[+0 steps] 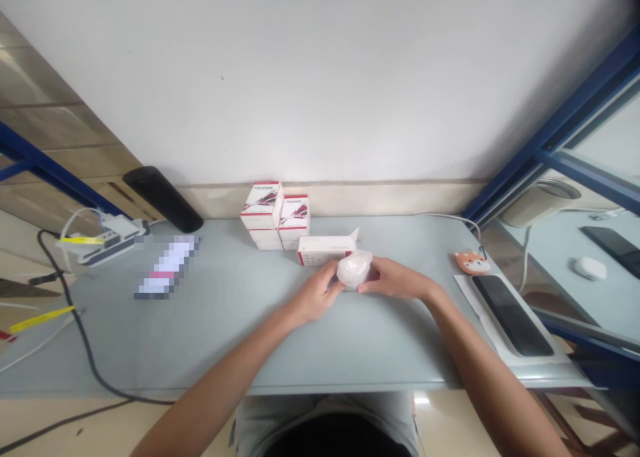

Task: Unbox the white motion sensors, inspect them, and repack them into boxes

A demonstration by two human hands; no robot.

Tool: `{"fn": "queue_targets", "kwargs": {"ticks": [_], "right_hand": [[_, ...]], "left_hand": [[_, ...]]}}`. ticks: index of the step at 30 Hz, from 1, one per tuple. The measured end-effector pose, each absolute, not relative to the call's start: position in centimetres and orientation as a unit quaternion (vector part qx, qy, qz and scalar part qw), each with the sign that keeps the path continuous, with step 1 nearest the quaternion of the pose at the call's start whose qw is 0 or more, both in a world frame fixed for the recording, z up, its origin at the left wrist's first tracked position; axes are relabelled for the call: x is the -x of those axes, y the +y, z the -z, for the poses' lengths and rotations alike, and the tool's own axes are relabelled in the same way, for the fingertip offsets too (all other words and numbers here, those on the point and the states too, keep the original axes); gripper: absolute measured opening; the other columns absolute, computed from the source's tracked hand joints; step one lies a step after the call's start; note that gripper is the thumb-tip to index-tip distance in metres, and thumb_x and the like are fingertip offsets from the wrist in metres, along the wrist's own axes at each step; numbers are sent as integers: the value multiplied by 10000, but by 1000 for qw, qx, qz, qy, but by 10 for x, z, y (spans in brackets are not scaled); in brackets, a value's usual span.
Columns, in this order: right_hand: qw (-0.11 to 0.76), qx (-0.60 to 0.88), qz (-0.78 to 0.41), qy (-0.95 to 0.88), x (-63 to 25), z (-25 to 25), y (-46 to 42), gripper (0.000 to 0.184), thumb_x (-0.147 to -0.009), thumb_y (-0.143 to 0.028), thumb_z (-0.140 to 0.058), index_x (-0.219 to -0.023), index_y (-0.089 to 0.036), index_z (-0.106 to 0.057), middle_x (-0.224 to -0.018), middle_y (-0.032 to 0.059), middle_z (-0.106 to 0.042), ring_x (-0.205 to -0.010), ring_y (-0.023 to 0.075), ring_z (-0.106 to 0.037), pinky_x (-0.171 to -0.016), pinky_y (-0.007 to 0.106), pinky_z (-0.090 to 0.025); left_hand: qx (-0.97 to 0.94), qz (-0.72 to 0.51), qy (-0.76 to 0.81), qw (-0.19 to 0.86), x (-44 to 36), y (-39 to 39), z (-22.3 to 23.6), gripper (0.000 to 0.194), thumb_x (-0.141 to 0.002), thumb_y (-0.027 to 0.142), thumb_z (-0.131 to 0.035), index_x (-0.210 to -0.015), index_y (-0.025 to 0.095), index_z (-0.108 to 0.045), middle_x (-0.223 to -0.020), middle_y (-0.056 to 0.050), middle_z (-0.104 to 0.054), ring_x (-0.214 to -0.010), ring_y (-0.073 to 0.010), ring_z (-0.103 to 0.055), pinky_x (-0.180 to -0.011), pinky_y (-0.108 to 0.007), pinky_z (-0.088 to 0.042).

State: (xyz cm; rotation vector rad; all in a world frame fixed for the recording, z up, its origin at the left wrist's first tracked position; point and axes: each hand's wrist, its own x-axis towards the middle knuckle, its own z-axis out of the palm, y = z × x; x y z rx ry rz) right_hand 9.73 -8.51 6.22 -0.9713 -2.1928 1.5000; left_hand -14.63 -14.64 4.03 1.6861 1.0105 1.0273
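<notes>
Between my two hands is a whitish bundle point(355, 270) in clear plastic wrap; what lies inside it cannot be made out. My left hand point(318, 291) grips its left side, thumb and fingers closed against it. On the other side my right hand point(393, 278) pinches it with bent fingers. Just behind the bundle lies a white and red carton point(320, 250) on its side, its end flap raised at the right. Several similar small cartons point(261, 207) are stacked behind and to the left, near the wall.
On the grey desk point(200, 350), a phone with a blurred screen point(167, 267), a black cylinder point(163, 199) and a power strip point(113, 240) with cables are at left. At right lie an orange animal-faced case point(472, 262) and a dark-screened phone point(513, 315). Blue frames point(565, 133) flank the desk.
</notes>
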Motion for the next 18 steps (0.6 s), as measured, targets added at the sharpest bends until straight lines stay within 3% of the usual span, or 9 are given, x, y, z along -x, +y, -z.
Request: {"fn": "queue_targets", "kwargs": {"ticks": [4,10,15,18], "right_hand": [[130,360,-502,-775,-93,-65,-87,378,-807,-348,-822,-1161,-240,-744,-1162,44,-793,-1054,312,-718,-931,435,-556],[136,366,-494,-777,-91,-67,-89,436,-820,-379,-826,-1227,-263,-722,-1197,39,-788,-1068,317,-725,-920,433,-562],[126,332,-523,-775,-96,-70,-88,520,-823,-370,-837,-1309,-260,-687,-1271,56,-761,-1146,319,-708,-959,432,-568],[126,295,-561,-763,-97,-70,-88,614,-818,-393,-848,-1381,-253,-647,-1337,66,-734,-1205,313,-688,-1001,428,-561]], "left_hand": [[-725,-361,390,438,150,-146,-48,370,-988,317,-653,-1350,260,-706,-1397,-133,-679,-1343,-359,-577,-1211,-512,-350],[-690,-430,375,446,145,-157,-54,766,-889,279,-793,-1585,277,-475,-1635,-123,-485,-1526,-358,-423,-1289,-505,-276],[-685,-395,424,442,141,-156,-46,529,-961,396,-716,-1453,240,-597,-1439,-120,-674,-1331,-345,-623,-1162,-464,-445],[-708,-336,447,431,143,-155,-45,509,-977,465,-681,-1424,234,-601,-1362,-105,-722,-1235,-331,-680,-1065,-437,-512]]}}
